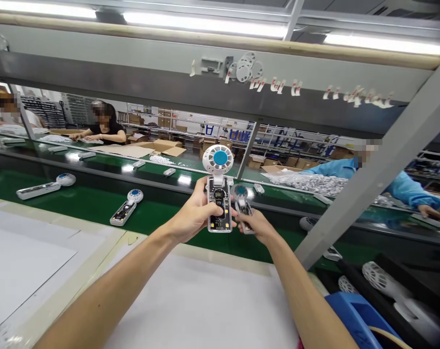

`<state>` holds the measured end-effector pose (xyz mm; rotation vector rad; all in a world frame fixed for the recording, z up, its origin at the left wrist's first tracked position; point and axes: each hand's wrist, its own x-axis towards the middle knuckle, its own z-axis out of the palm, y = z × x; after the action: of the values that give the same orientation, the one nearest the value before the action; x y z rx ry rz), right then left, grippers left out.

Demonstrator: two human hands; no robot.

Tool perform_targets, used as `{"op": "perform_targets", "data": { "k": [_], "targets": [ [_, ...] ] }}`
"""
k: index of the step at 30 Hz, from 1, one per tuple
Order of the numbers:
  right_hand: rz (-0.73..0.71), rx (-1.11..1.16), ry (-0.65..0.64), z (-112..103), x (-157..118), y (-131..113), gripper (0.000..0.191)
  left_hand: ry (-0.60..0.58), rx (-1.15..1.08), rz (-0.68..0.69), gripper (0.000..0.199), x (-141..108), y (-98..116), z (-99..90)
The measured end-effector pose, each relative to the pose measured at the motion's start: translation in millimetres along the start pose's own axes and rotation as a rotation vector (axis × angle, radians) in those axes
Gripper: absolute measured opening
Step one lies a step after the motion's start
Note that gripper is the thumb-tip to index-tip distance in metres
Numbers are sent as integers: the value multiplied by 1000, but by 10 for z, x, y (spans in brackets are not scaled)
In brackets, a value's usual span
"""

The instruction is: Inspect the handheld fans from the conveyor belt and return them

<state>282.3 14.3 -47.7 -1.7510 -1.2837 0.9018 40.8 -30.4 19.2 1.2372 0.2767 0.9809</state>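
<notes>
The left hand [194, 211] holds a clear-bodied handheld fan [219, 186] upright at the centre of the frame, its long axis nearly vertical and its round white head with a blue hub on top. The left fingers [214, 209] wrap closed across the front of its see-through handle, over the circuit board. Just beside it on the right, nearly touching, the right hand [256, 225] pinches a second handheld fan [243, 208] with its fingers curled around the handle; that fan tilts slightly and its head is blurred. Below them, more fans [126, 207] lie on a green conveyor belt [78, 206]. Farther off, a co-worker's blue sleeve [405, 189] reaches over the belt at the right.
</notes>
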Motion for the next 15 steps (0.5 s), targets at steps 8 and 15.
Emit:
{"op": "perform_targets", "data": {
  "k": [8,15],
  "targets": [
    [-285,528,-96,-180,-604,-686,36,94,156,130,77,-26,68,-8],
    [-628,437,76,-109,-770,-758,85,237,543,396,77,-45,52,-101]
  ]
}}
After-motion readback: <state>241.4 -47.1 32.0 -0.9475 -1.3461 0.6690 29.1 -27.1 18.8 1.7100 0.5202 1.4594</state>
